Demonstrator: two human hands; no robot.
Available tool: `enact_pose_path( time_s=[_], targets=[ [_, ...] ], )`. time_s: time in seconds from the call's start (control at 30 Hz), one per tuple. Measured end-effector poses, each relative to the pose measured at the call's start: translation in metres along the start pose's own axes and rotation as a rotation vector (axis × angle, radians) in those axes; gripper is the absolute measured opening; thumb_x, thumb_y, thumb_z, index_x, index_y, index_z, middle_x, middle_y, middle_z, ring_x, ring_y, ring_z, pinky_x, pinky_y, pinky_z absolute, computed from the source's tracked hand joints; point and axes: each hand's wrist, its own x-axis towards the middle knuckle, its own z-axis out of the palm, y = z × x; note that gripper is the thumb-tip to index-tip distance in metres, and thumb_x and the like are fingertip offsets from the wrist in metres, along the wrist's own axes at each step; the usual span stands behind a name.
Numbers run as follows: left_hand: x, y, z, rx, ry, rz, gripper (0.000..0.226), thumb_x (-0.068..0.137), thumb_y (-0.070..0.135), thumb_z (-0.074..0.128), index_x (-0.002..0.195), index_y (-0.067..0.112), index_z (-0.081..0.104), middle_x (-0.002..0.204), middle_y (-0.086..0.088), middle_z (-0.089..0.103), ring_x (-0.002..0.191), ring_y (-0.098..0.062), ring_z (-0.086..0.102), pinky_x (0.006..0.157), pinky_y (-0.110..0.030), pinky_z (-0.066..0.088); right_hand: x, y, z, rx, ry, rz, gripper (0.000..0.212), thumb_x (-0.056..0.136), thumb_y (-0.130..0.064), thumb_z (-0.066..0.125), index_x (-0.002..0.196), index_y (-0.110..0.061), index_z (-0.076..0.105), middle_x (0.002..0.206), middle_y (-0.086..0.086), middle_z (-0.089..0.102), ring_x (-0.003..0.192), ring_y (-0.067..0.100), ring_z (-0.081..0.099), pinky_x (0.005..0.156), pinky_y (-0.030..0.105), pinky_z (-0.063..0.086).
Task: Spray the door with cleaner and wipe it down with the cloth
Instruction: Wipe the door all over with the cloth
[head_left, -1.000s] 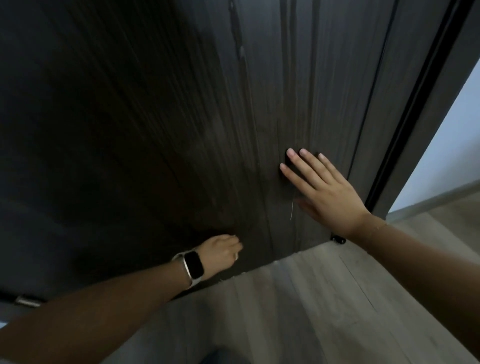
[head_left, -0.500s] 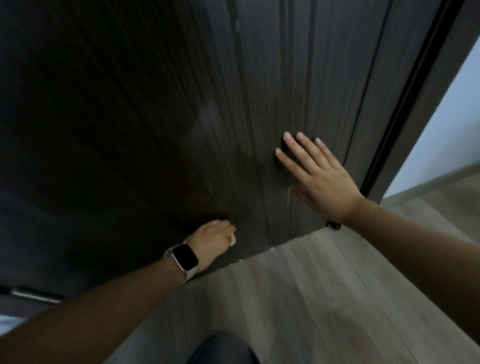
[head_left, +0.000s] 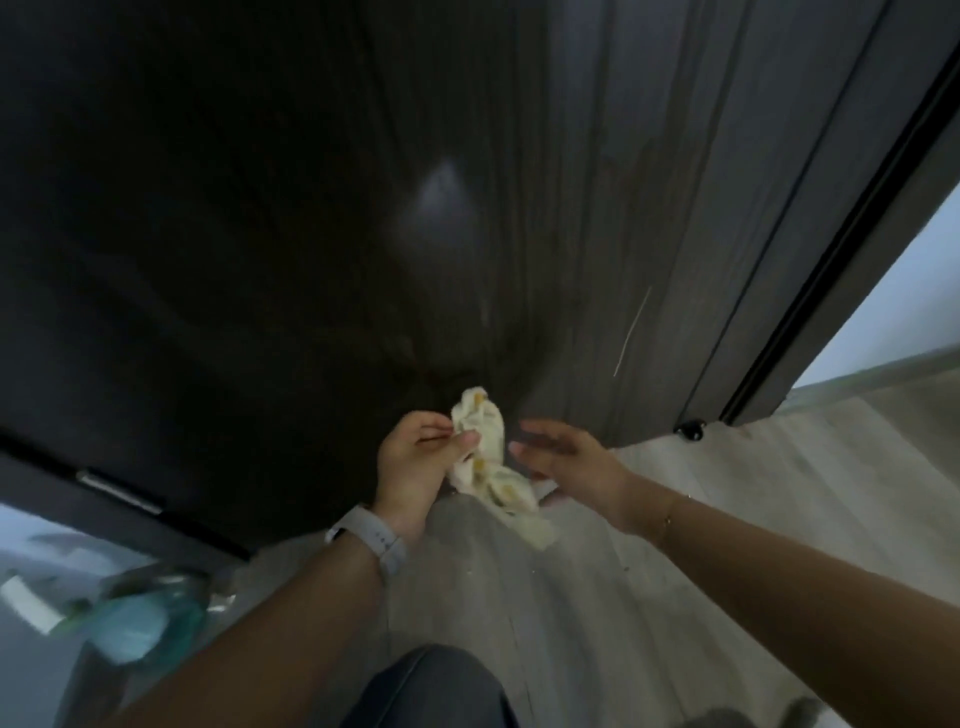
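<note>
A dark wood-grain door (head_left: 322, 218) fills the upper view, its bottom edge near the floor. My left hand (head_left: 415, 457), with a pale watch on its wrist, pinches a crumpled cream cloth with yellow marks (head_left: 488, 457) just off the door's lower part. The cloth hangs down toward the floor. My right hand (head_left: 566, 457) is beside the cloth, fingers spread, its palm under the cloth's lower end; contact is unclear. A blurred teal spray bottle (head_left: 140, 618) lies at the lower left on the floor.
Pale wood-look floor (head_left: 675, 545) runs under my arms. The grey door frame (head_left: 810, 249) stands at right with a small black door stop (head_left: 688, 430) at its foot and a white wall (head_left: 893, 296) beyond. My knee (head_left: 431, 686) shows at the bottom.
My right hand has come off the door and dropped to the cloth. My left hand has pulled back from the door's bottom edge, and the cloth now shows unfolded. The view has tilted down.
</note>
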Motion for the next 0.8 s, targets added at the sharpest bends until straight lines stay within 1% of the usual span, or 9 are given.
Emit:
enact_pose_path(
  time_s=[0.07, 0.13, 0.23, 0.3, 0.37, 0.43, 0.53, 0.63, 0.8],
  targets=[
    [-0.002, -0.012, 0.007, -0.103, -0.03, -0.036, 0.021, 0.079, 0.007, 0.079, 0.097, 0.007, 0.069, 0.095, -0.01, 0.073, 0.092, -0.023, 0.07, 0.078, -0.027, 0.059, 0.005, 0.007, 0.019, 0.186, -0.02, 0.047, 0.03, 0.093, -0.032, 0.062, 0.121, -0.022, 0.06, 0.098, -0.004, 0.067, 0.075, 0.004, 0.065, 0.059, 0.021, 0.052],
    [-0.005, -0.022, 0.012, -0.16, -0.067, -0.051, 0.015, 0.084, 0.004, 0.072, 0.098, 0.007, 0.071, 0.097, -0.014, 0.073, 0.093, -0.026, 0.07, 0.084, -0.032, 0.058, 0.013, 0.008, 0.033, 0.302, 0.045, 0.036, 0.026, 0.093, -0.032, 0.061, 0.114, -0.015, 0.065, 0.098, 0.004, 0.072, 0.084, 0.014, 0.069, 0.071, 0.031, 0.057],
    [-0.003, -0.037, 0.007, -0.157, -0.062, 0.029, 0.015, 0.088, 0.002, 0.068, 0.099, 0.011, 0.072, 0.1, -0.009, 0.073, 0.093, -0.022, 0.07, 0.078, -0.021, 0.056, 0.029, 0.005, 0.048, 0.446, 0.219, 0.019, 0.017, 0.095, -0.019, 0.06, 0.104, -0.007, 0.067, 0.093, 0.011, 0.072, 0.08, 0.021, 0.07, 0.067, 0.032, 0.059],
    [0.003, -0.047, -0.005, -0.016, 0.113, 0.128, 0.024, 0.087, 0.01, 0.071, 0.108, 0.02, 0.068, 0.112, 0.004, 0.062, 0.1, -0.012, 0.064, 0.077, -0.011, 0.05, 0.041, 0.008, 0.055, 0.547, 0.314, 0.068, 0.007, 0.095, -0.01, 0.058, 0.097, -0.005, 0.063, 0.087, 0.012, 0.069, 0.069, 0.019, 0.068, 0.054, 0.028, 0.056],
    [0.008, -0.056, -0.022, -0.001, 0.41, 0.037, 0.052, 0.085, 0.018, 0.074, 0.131, 0.023, 0.053, 0.129, 0.005, 0.043, 0.112, -0.01, 0.052, 0.079, -0.01, 0.045, 0.057, 0.02, 0.062, 0.661, 0.397, 0.185, 0.011, 0.094, -0.006, 0.058, 0.104, -0.002, 0.057, 0.098, 0.017, 0.065, 0.076, 0.025, 0.066, 0.058, 0.031, 0.054],
    [0.014, -0.065, -0.038, -0.083, 0.636, -0.116, 0.084, 0.082, 0.026, 0.077, 0.15, 0.019, 0.029, 0.147, -0.009, 0.026, 0.129, -0.025, 0.042, 0.096, -0.024, 0.043, 0.072, 0.043, 0.069, 0.774, 0.474, 0.314, 0.027, 0.094, -0.003, 0.057, 0.12, 0.002, 0.052, 0.114, 0.022, 0.062, 0.096, 0.035, 0.065, 0.071, 0.039, 0.053],
    [0.023, -0.078, -0.058, -0.075, 0.699, 0.003, 0.114, 0.077, 0.036, 0.081, 0.157, 0.022, 0.0, 0.159, -0.015, 0.002, 0.143, -0.034, 0.02, 0.113, -0.038, 0.028, 0.085, 0.077, 0.079, 0.921, 0.523, 0.405, 0.04, 0.093, 0.004, 0.055, 0.132, -0.001, 0.047, 0.126, 0.023, 0.058, 0.096, 0.035, 0.062, 0.078, 0.043, 0.051],
    [0.041, -0.078, -0.075, -0.053, 0.677, 0.153, 0.123, 0.073, 0.038, 0.083, 0.156, 0.029, -0.007, 0.161, -0.011, -0.015, 0.148, -0.031, 0.0, 0.108, -0.034, 0.021, 0.1, 0.098, 0.083, 0.962, 0.625, 0.411, 0.046, 0.089, 0.008, 0.056, 0.131, -0.008, 0.045, 0.126, 0.02, 0.056, 0.082, 0.027, 0.06, 0.077, 0.042, 0.055],
    [0.066, -0.086, -0.076, 0.034, 0.655, 0.246, 0.13, 0.066, 0.063, 0.078, 0.154, 0.03, -0.011, 0.16, -0.013, -0.022, 0.148, -0.039, -0.008, 0.115, -0.064, 0.02, 0.121, 0.106, 0.084, 0.871, 0.65, 0.365, 0.038, 0.094, -0.002, 0.057, 0.131, -0.007, 0.051, 0.127, 0.02, 0.058, 0.096, 0.03, 0.062, 0.08, 0.039, 0.055]
  ],
)
